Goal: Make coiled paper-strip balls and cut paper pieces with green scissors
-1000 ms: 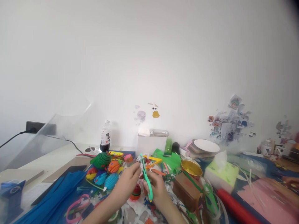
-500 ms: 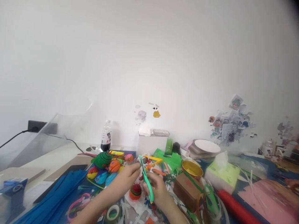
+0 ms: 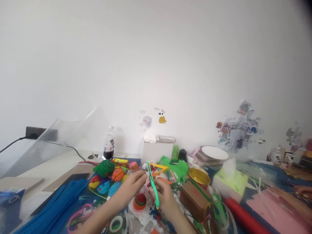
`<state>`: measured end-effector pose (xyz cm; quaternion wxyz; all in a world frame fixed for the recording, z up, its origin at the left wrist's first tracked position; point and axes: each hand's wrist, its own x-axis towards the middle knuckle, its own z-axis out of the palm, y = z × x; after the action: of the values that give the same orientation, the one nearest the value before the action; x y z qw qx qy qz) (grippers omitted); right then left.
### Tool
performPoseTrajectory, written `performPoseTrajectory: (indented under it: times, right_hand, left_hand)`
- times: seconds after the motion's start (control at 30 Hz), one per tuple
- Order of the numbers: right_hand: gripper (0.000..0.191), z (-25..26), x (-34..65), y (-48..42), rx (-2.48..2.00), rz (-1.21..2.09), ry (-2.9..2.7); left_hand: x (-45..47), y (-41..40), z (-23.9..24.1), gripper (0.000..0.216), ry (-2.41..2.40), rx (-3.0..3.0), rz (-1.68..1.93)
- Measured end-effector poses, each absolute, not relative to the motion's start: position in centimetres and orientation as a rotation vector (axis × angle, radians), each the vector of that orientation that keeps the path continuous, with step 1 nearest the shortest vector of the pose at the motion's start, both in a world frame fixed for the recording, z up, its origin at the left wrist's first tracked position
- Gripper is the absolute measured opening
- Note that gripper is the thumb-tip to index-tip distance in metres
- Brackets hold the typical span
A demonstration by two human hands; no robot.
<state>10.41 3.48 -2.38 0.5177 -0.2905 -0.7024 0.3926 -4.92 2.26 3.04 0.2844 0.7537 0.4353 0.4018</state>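
Note:
My right hand (image 3: 164, 196) is closed around the handles of green scissors (image 3: 153, 185), whose blades point up and away near the middle of the table. My left hand (image 3: 131, 187) pinches something small right at the blades; I cannot make out what it is. Below the hands sits a small red and orange honeycomb paper ball (image 3: 139, 201) on white paper scraps.
Colourful paper balls (image 3: 109, 177), blue paper strips (image 3: 56, 208), a tape roll (image 3: 116, 224), a gold bowl (image 3: 200, 176), a brown box (image 3: 195, 200), a tissue pack (image 3: 230, 182), a red roll (image 3: 246, 217) and a dark bottle (image 3: 109, 143) crowd the table. Another person's hand (image 3: 302, 191) shows at far right.
Both hands and the scissors stay almost in place, only shifting slightly. The view has drifted a little, and the tape roll has come into sight at the bottom.

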Motion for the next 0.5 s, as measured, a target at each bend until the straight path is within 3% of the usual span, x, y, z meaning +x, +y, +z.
performPoseTrajectory:
  times: [0.5]
  right_hand:
    - [0.034, -1.65, 10.55, 2.92, -0.65, 1.01, -1.7]
  left_hand:
    - [-4.83, 3.05, 2.18, 0.021, 1.084, 2.044, 1.143]
